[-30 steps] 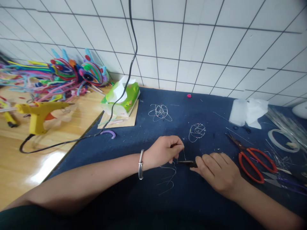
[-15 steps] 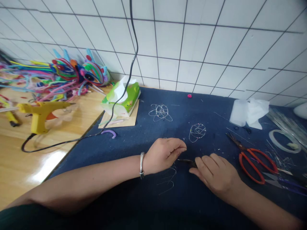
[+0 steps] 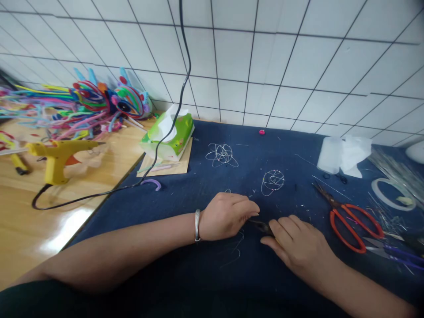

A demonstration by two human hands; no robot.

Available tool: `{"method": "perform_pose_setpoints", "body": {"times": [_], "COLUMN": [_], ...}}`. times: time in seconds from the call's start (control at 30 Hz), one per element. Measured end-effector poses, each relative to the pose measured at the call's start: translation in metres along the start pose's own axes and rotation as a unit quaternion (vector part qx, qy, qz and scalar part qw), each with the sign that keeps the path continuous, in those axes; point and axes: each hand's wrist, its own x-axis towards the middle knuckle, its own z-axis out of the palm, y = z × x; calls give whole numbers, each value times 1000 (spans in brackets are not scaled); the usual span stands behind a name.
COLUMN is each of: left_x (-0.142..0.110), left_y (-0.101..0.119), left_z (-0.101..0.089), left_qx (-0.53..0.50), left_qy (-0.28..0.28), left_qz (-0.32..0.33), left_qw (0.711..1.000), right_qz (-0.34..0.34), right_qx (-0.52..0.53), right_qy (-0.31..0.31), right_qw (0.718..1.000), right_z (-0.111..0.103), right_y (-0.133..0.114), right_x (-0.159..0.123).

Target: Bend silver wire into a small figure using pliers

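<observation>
My left hand [image 3: 228,215], with a silver bangle on the wrist, rests on the dark blue cloth [image 3: 185,207]. Its fingers are pinched on a thin silver wire [image 3: 233,247] that trails toward me. My right hand [image 3: 298,245] is closed on a small dark plier-like tool [image 3: 261,226], whose tip points at the left fingertips. Two tangled wire loops lie beyond the hands: one with small beads [image 3: 272,182] and one farther back [image 3: 221,155].
Red-handled scissors [image 3: 354,218] and purple-handled ones [image 3: 394,254] lie right, with tape [image 3: 392,194] and white tissue [image 3: 342,154]. Left: a yellow glue gun [image 3: 56,157] with black cord, a green tissue pack [image 3: 168,134], coloured pipe cleaners [image 3: 76,108]. A tiled wall stands behind.
My left hand has lowered its raised pinch of wire down to the cloth, closer to the tool's tip. The right hand has shifted slightly toward me.
</observation>
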Motion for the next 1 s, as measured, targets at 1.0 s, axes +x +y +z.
{"method": "perform_pose_setpoints", "body": {"times": [1.0], "left_x": [-1], "left_y": [-1], "left_z": [2], "left_qx": [-7], "left_qy": [-50], "left_qz": [6], "left_qw": [999], "right_qz": [63], "right_qx": [126], "right_qy": [-97], "right_qw": [985], "right_z": [3], "right_y": [2], "right_x": [-1]}}
